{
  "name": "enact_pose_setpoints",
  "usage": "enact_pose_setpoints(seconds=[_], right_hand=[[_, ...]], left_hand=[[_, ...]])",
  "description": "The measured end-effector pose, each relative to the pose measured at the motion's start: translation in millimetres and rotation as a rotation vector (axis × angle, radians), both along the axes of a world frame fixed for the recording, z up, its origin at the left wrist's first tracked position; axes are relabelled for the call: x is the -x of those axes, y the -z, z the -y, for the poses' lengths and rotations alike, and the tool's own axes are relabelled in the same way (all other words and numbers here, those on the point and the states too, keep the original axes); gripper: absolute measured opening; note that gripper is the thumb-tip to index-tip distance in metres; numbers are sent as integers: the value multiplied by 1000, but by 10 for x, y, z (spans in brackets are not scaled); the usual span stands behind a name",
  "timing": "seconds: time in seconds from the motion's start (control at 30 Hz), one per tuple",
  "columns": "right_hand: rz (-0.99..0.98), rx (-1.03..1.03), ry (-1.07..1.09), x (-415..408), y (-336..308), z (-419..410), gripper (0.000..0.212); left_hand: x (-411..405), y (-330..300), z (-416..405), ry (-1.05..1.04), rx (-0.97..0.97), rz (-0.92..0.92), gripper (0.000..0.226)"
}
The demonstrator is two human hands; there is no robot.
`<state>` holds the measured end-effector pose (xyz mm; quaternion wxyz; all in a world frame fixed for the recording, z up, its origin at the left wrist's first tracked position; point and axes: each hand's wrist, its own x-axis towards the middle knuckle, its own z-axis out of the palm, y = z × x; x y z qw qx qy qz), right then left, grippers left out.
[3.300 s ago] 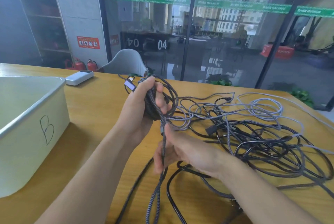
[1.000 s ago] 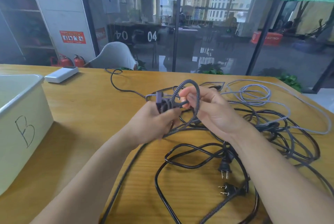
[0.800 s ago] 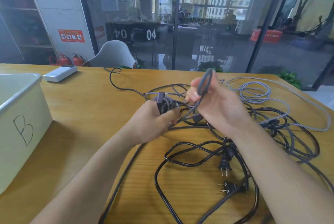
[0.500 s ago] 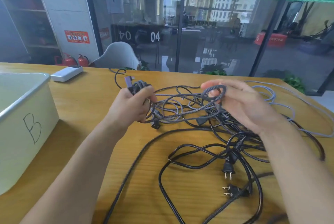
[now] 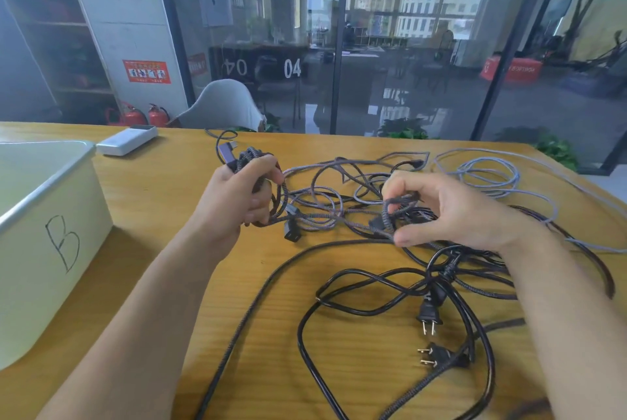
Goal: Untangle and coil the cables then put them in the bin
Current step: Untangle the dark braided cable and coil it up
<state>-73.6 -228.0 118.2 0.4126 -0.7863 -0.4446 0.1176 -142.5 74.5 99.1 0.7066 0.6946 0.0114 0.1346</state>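
Note:
My left hand [image 5: 234,197] grips a small coil of dark braided cable [image 5: 252,156]; its angled plug sticks out above my fingers. The same braided cable [image 5: 325,216] runs right to my right hand [image 5: 451,212], which pinches a loop of it between thumb and fingers just above the table. Under and behind my hands lies a tangle of black power cables [image 5: 390,284] with two pronged plugs [image 5: 429,316]. A grey cable [image 5: 488,175] lies loosely looped at the far right. The pale bin [image 5: 51,216] marked "B" stands at the left.
A white power bank [image 5: 127,140] lies at the table's far left edge beyond the bin. The wooden table [image 5: 163,202] has bare wood between the bin and the cables. A grey chair [image 5: 220,105] stands behind the table.
My hands have drawn apart: the left took the coil up and left, the right came down toward the tangle with a loop of the braided cable. The stretch between them is longer.

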Motion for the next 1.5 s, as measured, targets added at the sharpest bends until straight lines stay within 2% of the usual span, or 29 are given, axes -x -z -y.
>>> enact_pose_setpoints(seconds=[0.17,0.27,0.33,0.4,0.5,0.57,0.63,0.7,0.77,0.83,0.93,1.07,1.2,1.3,1.4,1.5], right_hand=[[545,277,372,-67,195,-136,39],[619,475,430,-66,212,-240,44],[616,617,391,-23,224,-319,34],[533,655,292,16,263,-377,28],[128,643,88,49,283,-361,78],[-105,528,-69,58,244,-311,98],[-278,352,-128,66,212,-286,90],[-311,278,-66,99,224,-355,60],[-155,340,-24,134,284,-475,30],[-79,380,-7,141,337,-552,20],[-1,415,108,95,314,-544,30],[341,669,243,45,277,-564,38],[391,841,240,69,287,-576,32],[550,764,380,44,343,-570,37],[736,524,597,15,356,-593,43],[785,324,724,23,347,-640,46]], left_hand=[[22,-39,0,97,143,39,30],[51,-75,37,175,205,46,37],[65,-76,70,200,200,45,39],[68,-63,108,206,175,33,38],[66,-49,162,214,143,16,36],[71,-51,181,227,126,14,35],[78,-51,194,245,119,16,34],[91,-54,207,263,128,17,35],[102,-65,214,272,151,16,36],[121,-80,206,290,171,19,36],[137,-95,182,370,171,26,33],[140,-85,154,449,99,11,33],[141,-63,178,494,4,-5,32],[123,-26,189,504,-93,-20,32],[96,17,231,476,-257,-40,35],[93,31,305,439,-342,-61,42]])
